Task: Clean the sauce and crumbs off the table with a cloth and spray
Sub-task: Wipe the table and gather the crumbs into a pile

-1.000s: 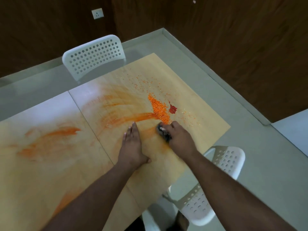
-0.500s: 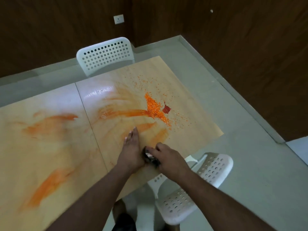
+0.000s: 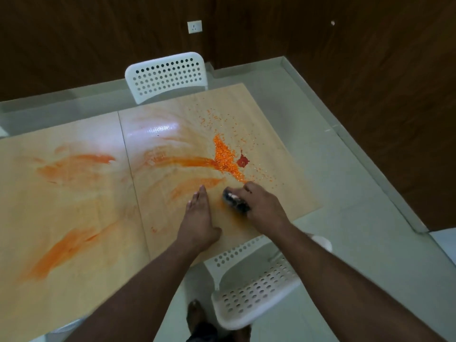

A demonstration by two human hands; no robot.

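A light wooden table is smeared with orange sauce streaks. A heap of orange crumbs lies beside a small red sauce blob, with loose crumbs scattered around. My right hand grips a dark bunched cloth and holds it on the tabletop just below the crumb heap. My left hand lies flat on the table, fingers straight, a little left of the cloth. No spray bottle is in view.
A white perforated chair stands at the table's far side. Another white chair sits at the near right corner under my right arm. A seam divides the tabletop. A dark wooden wall and grey floor surround the table.
My right hand has pushed the cloth from the near table edge back up towards the crumb heap. My left hand has stayed flat in place. The camera view shifted.
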